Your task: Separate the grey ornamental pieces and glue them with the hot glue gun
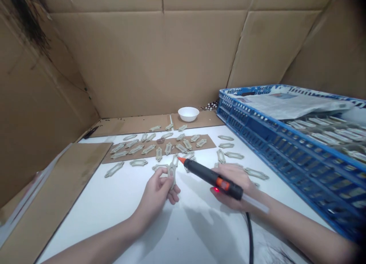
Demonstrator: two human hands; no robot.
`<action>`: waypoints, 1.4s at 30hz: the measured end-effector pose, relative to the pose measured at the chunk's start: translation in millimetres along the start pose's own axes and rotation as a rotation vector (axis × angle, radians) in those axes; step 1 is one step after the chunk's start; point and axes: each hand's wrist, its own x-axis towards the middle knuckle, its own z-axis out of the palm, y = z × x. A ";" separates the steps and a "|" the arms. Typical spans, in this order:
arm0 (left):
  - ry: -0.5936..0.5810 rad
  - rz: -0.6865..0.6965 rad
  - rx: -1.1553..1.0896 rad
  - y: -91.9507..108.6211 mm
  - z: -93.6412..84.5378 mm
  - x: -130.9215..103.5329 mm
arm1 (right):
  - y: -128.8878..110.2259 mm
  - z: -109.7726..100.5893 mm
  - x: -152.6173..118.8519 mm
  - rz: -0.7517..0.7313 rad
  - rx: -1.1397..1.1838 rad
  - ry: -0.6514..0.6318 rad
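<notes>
My left hand pinches a pale grey-green frame-shaped piece between thumb and fingers, above the white table. In my right hand is a black glue gun with an orange tip and a lit red light. A clear glue stick sticks out of its back end. The orange tip points left, close to the upper end of the held piece; whether they touch I cannot tell. Several similar loose pieces lie around and beyond both hands.
A brown cardboard strip carries several pieces. Behind it stands a white bowl, with small dark and white beads beside it. On the right is a blue crate holding rows of pieces. A black cord hangs from the gun. Cardboard walls enclose the table.
</notes>
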 end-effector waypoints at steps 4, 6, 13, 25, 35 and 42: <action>-0.003 0.031 0.004 -0.6 -0.3 -0.4 | 0.5 2.8 -2.4 -0.067 -0.073 -0.096; 0.002 0.038 0.006 -0.9 -0.4 -0.6 | 1.2 4.7 -3.8 -0.083 -0.102 -0.125; -0.008 0.041 0.009 -1.5 0.1 0.1 | -2.3 6.5 -1.6 -0.151 -0.162 -0.201; -0.031 0.035 -0.001 -1.3 0.4 -5.1 | -4.9 9.4 0.5 -0.178 -0.188 -0.241; -0.003 0.022 0.020 -0.6 -0.6 -3.6 | -5.6 11.6 -0.7 -0.122 -0.263 -0.242; -0.004 0.023 0.031 -1.4 -0.6 -4.2 | -4.4 13.5 -3.6 -0.088 -0.322 -0.225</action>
